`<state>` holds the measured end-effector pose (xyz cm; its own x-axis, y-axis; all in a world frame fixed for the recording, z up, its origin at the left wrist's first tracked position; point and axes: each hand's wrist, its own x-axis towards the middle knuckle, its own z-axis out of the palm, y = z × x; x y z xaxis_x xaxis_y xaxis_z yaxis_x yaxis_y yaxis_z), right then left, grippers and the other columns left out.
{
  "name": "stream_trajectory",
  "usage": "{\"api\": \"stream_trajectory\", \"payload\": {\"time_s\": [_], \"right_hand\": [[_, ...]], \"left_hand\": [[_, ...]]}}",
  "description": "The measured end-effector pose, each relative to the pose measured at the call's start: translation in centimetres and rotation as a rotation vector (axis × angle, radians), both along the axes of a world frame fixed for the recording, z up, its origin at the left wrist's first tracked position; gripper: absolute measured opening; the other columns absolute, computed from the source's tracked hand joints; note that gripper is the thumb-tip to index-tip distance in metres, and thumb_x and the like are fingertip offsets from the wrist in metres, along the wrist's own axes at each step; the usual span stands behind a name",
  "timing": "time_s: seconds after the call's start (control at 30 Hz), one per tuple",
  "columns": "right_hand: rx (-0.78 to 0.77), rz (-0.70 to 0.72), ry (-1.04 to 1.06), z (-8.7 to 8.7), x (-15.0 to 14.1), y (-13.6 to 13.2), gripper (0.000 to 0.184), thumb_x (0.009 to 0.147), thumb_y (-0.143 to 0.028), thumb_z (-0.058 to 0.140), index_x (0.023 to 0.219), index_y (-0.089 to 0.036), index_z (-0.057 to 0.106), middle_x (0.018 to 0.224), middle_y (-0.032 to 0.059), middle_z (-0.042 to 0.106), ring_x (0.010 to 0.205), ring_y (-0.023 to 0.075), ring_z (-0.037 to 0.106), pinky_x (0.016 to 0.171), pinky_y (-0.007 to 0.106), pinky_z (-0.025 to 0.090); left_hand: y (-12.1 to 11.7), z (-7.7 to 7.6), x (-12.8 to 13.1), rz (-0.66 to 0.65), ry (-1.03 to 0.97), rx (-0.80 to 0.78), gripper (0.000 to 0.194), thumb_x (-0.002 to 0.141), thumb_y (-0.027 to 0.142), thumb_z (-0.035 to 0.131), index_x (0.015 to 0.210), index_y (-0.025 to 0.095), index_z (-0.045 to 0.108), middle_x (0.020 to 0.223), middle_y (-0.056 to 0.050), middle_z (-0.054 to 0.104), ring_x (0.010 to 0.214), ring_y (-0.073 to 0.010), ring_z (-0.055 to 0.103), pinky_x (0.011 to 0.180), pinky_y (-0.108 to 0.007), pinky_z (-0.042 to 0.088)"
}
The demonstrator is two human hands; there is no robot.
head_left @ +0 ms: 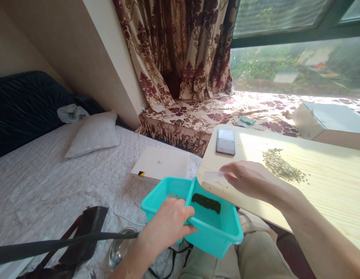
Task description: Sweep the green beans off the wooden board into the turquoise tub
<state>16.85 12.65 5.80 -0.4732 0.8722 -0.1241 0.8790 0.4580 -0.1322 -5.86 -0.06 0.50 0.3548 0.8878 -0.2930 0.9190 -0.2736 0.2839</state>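
My left hand (pixel 167 226) grips the middle divider of a turquoise two-compartment plastic bin (pixel 226 236), held just under the edge of a pale wooden table (pixel 328 193). The bin's right compartment holds a small heap of dark green beans (pixel 205 202); the left compartment holds a few pale ones. My right hand (pixel 249 180) rests on the table's near corner, fingers pinched on a small white card (pixel 214 177) at the edge above the bin. A loose pile of green beans (pixel 280 166) lies farther right on the table.
A dark phone (pixel 225 142) lies on the table's far left. A white box (pixel 161 163) and a white cable sit on the quilted bed (pixel 52 186), with a pillow (pixel 92 133) behind. A metal bowl (pixel 120 248) and dark bag strap lie below. A cardboard box (pixel 328 122) sits by the window.
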Motion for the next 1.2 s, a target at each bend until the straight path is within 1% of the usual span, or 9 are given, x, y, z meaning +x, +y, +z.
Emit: {"api": "stream_trajectory", "payload": {"time_s": [0.1,0.17,0.37,0.47,0.6,0.67,0.87,1.03,1.2], "right_hand": [[-0.023,0.002,-0.046,0.6,0.4,-0.7,0.033,0.088,-0.024,0.05,0.103,-0.026,0.08,0.098,0.0075,0.08,0.088,0.0253,0.073,0.07,0.03,0.046],[-0.001,-0.005,-0.046,0.6,0.4,-1.1,0.035,0.09,-0.023,0.048,0.107,-0.026,0.079,0.102,0.0086,0.08,0.092,0.0265,0.073,0.073,0.031,0.047],[0.034,0.024,-0.008,-1.3,1.1,-3.4,0.03,0.089,-0.021,0.048,0.097,-0.025,0.077,0.091,0.0075,0.079,0.081,0.0226,0.072,0.068,0.029,0.045],[0.038,0.005,0.014,-1.5,2.3,-4.3,0.025,0.088,-0.023,0.049,0.089,-0.026,0.074,0.082,0.0059,0.077,0.073,0.0219,0.069,0.062,0.029,0.041],[0.008,-0.155,-0.039,-0.4,3.4,-4.1,0.022,0.09,-0.024,0.048,0.087,-0.025,0.069,0.073,0.0054,0.072,0.066,0.0211,0.066,0.057,0.029,0.034],[-0.037,-0.183,-0.065,0.0,3.3,-3.8,0.023,0.091,-0.024,0.046,0.087,-0.024,0.068,0.075,0.0063,0.072,0.066,0.0211,0.065,0.056,0.029,0.033],[-0.051,-0.186,-0.109,-0.3,2.6,-3.8,0.027,0.092,-0.023,0.043,0.093,-0.023,0.071,0.083,0.009,0.075,0.076,0.0241,0.068,0.06,0.03,0.034],[-0.019,-0.178,-0.073,-0.6,2.9,-3.8,0.026,0.091,-0.026,0.047,0.094,-0.025,0.073,0.082,0.0079,0.076,0.074,0.024,0.068,0.06,0.03,0.034],[-0.019,-0.166,-0.106,-0.7,2.7,-3.7,0.029,0.091,-0.025,0.046,0.097,-0.024,0.074,0.083,0.0087,0.076,0.074,0.0238,0.068,0.06,0.03,0.035]], "left_hand": [[0.1,0.1,0.2,-0.003,0.007,-0.031,0.028,0.088,0.044,0.081,0.084,0.021,0.067,0.087,-0.003,0.064,0.091,-0.0268,0.064,0.075,-0.032,0.046],[0.1,0.2,0.4,-0.01,0.01,-0.039,0.027,0.088,0.044,0.081,0.085,0.021,0.068,0.088,-0.003,0.064,0.092,-0.0272,0.063,0.076,-0.032,0.045],[-0.3,0.0,1.1,-0.021,-0.013,-0.04,0.028,0.088,0.046,0.08,0.083,0.021,0.066,0.086,-0.003,0.063,0.09,-0.0266,0.063,0.074,-0.031,0.044],[-0.4,0.0,1.5,-0.036,-0.028,-0.05,0.028,0.088,0.046,0.08,0.085,0.021,0.067,0.087,-0.003,0.063,0.09,-0.0266,0.062,0.074,-0.031,0.044],[-0.4,-0.1,2.1,-0.047,-0.038,-0.067,0.028,0.087,0.046,0.08,0.086,0.021,0.068,0.088,-0.003,0.064,0.09,-0.0267,0.062,0.074,-0.032,0.044],[-0.4,-0.2,2.3,-0.058,-0.034,-0.068,0.029,0.087,0.046,0.081,0.084,0.021,0.067,0.087,-0.003,0.064,0.089,-0.0268,0.062,0.073,-0.032,0.044],[-0.5,-0.5,2.6,-0.066,-0.039,-0.056,0.029,0.087,0.047,0.081,0.084,0.021,0.068,0.086,-0.003,0.063,0.088,-0.0271,0.062,0.074,-0.033,0.044],[-0.4,-0.3,2.5,-0.061,-0.04,-0.075,0.027,0.088,0.046,0.079,0.085,0.021,0.069,0.087,-0.004,0.064,0.089,-0.027,0.062,0.074,-0.033,0.045],[-0.5,-0.1,2.5,-0.061,-0.044,-0.063,0.027,0.088,0.045,0.08,0.085,0.021,0.069,0.087,-0.003,0.064,0.09,-0.0266,0.063,0.075,-0.033,0.046]]}}
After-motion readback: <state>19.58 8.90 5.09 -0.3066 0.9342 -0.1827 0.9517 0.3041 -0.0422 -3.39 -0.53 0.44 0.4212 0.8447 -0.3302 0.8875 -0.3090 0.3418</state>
